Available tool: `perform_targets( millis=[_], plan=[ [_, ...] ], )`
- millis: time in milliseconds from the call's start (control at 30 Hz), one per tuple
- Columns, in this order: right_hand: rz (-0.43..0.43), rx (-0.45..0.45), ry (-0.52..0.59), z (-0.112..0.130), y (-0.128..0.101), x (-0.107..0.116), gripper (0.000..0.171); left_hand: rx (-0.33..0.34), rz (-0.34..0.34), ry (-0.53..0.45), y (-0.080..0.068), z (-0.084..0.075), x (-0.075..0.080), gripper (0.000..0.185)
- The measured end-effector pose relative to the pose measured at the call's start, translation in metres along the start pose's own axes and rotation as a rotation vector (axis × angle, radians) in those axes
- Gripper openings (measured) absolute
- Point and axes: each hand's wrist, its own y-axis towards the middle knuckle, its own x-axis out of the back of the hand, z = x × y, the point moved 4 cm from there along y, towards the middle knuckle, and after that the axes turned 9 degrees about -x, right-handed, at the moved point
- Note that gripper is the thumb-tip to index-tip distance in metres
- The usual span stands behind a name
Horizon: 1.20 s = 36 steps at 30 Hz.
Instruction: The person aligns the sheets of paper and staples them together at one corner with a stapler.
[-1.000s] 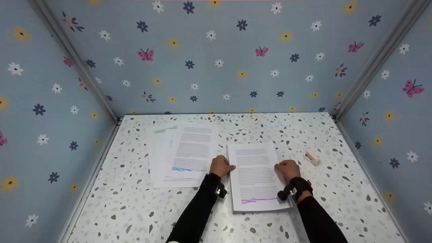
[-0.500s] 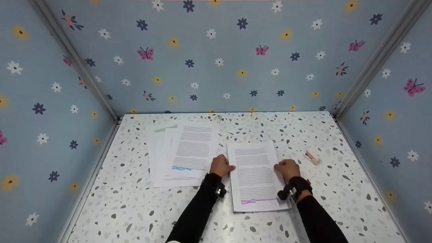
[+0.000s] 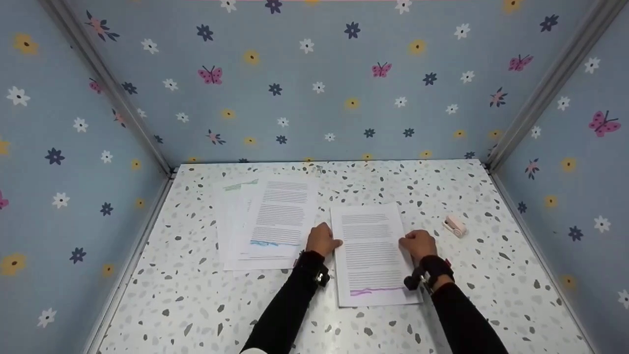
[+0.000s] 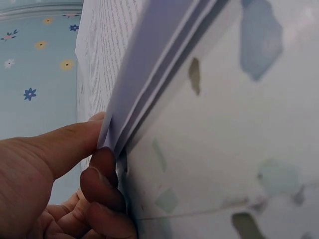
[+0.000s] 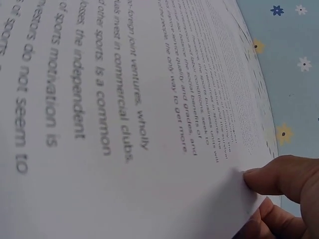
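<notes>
- left hand (image 3: 322, 239) pinches the left edge of the printed stack (image 3: 371, 255); thumb above, fingers (image 4: 102, 186) beneath.
- right hand (image 3: 417, 244) pinches its right edge.
- nothing has shifted over the last second; the stack still lies flat on the tabletop (image 3: 196, 305) between both grips.
- the pink stapler (image 3: 454, 226) sits just beyond the right grip.

Bare tabletop (image 3: 432, 187) behind; pink stapler (image 3: 454, 226) obstructs the right.

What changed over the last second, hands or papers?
Nothing visibly changed. The left hand and right hand pinch the side edges of the purple-marked stack as before; the loose sheets and the pink stapler lie where they were.
</notes>
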Motion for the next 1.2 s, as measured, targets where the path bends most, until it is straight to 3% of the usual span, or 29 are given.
perform_targets(
  millis=[333,1200],
  plan=[
    [0.016,-0.035,-0.032,-0.0020,0.0013,-0.0029,0.032,-0.016,0.011,0.035,0.0025,-0.0007,-0.0024,0.031],
    [0.015,-0.022,-0.048,0.0030,-0.0038,-0.0057,0.031,-0.015,-0.016,0.036,0.0004,0.0015,-0.0034,0.031]
  ],
)
